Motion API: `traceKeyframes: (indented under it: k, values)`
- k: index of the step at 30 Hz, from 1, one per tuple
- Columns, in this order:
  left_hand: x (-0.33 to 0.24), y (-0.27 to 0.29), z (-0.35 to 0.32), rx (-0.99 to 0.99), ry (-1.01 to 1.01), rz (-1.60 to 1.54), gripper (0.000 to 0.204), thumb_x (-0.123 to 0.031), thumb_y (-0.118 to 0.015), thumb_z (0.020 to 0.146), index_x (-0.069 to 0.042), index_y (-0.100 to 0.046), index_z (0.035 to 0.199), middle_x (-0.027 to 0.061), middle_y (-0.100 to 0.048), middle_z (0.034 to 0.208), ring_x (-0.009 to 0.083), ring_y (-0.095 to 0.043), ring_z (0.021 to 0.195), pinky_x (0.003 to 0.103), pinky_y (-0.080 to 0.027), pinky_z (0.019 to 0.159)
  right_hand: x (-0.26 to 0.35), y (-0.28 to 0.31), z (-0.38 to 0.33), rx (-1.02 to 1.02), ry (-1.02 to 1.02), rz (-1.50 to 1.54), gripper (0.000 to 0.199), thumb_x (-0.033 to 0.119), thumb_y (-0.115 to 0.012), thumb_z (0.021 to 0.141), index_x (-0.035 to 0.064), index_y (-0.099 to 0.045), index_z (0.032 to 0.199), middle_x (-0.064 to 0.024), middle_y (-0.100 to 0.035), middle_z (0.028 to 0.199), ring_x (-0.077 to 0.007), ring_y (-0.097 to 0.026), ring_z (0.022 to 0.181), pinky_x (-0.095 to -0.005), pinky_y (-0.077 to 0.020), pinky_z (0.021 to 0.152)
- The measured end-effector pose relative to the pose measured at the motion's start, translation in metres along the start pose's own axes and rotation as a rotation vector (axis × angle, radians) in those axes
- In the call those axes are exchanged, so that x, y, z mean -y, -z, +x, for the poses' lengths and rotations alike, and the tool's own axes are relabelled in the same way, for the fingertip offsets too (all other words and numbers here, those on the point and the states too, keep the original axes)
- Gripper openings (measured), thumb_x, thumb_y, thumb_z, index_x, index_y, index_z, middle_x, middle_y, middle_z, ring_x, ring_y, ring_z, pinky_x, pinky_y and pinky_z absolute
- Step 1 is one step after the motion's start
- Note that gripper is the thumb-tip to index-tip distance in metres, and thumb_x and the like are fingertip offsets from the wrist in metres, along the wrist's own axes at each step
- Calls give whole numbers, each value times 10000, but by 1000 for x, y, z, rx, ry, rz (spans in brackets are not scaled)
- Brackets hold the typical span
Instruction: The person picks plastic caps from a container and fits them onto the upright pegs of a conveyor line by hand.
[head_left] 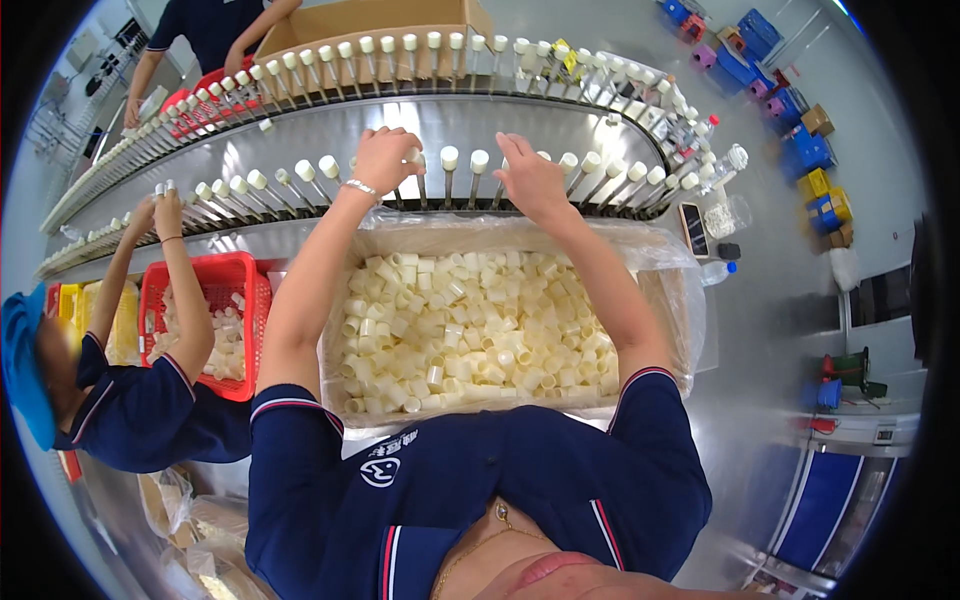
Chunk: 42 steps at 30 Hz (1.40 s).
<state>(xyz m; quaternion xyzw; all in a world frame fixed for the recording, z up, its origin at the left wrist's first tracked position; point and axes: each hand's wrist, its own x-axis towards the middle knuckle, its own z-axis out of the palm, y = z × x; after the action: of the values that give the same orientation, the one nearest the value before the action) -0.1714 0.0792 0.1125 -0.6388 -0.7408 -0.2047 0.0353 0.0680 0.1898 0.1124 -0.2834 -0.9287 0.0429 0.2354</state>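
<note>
Both my hands are up at the near row of pegs, over the box of cream caps.

At the far left a co-worker (110, 390) in a blue cap reaches both hands to the pegs above a red basket (205, 275) of the same caps. My left hand (385, 158) is curled shut at the conveyor pegs (450, 170), fingers closed around a cap on a peg (413, 156); a bracelet sits on that wrist. Below, between my forearms, the plastic-lined box (660, 290) holds loose cream plastic caps (470, 330). My right hand (530, 180) rests at the pegs just beside, fingers bent down; I cannot tell whether it grips anything. Far right, blue crates (805, 150) lie on the floor.
</note>
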Motion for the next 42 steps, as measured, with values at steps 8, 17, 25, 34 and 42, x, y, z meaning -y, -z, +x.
traceKeyframes:
  k: [8, 17, 25, 34, 42]
  values:
    - [-53, -36, 35, 49, -307, 362, 330, -165, -775, 632, -82, -648, 925, 67, -612, 931, 248, -580, 928, 421, -422, 827, -18, -13, -93, -16, 206, 302, 91, 182, -655, 825, 100, -645, 865, -43, -632, 787, -255, -616, 602, -347, -490, 532]
    - [-120, -103, -96, 337, -303, -69, 249, -169, -642, 758, -47, -587, 968, 104, -577, 962, 264, -592, 911, 371, -509, 706, -22, -63, -151, 502, -65, 57, 276, 264, -735, 733, 53, -658, 892, -117, -631, 986, -301, -574, 1000, -417, -470, 841]
    - [-104, -176, -124, 283, -126, -192, 299, -207, -693, 730, -45, -594, 962, 133, -532, 1028, 301, -561, 1021, 407, -505, 775, -40, -59, -167, 479, 18, 294, 320, 201, -740, 710, 24, -632, 954, -151, -629, 956, -313, -575, 959, -397, -472, 841]
    - [-123, -197, -111, 252, -121, -383, 395, -200, -715, 715, -88, -564, 1063, 108, -532, 1064, 293, -542, 1047, 414, -474, 828, -13, 12, -95, 606, -392, 967, 295, 279, -661, 863, 23, -597, 997, -84, -648, 913, -208, -615, 854, -369, -465, 713]
    - [-120, -173, -114, 305, -163, -494, 358, -141, -663, 778, -77, -533, 1105, 124, -541, 1139, 330, -568, 998, 428, -484, 819, -33, 30, -11, 85, 84, 129, 334, 333, -683, 813, 82, -598, 1018, -87, -640, 912, -315, -584, 918, -412, -425, 782]
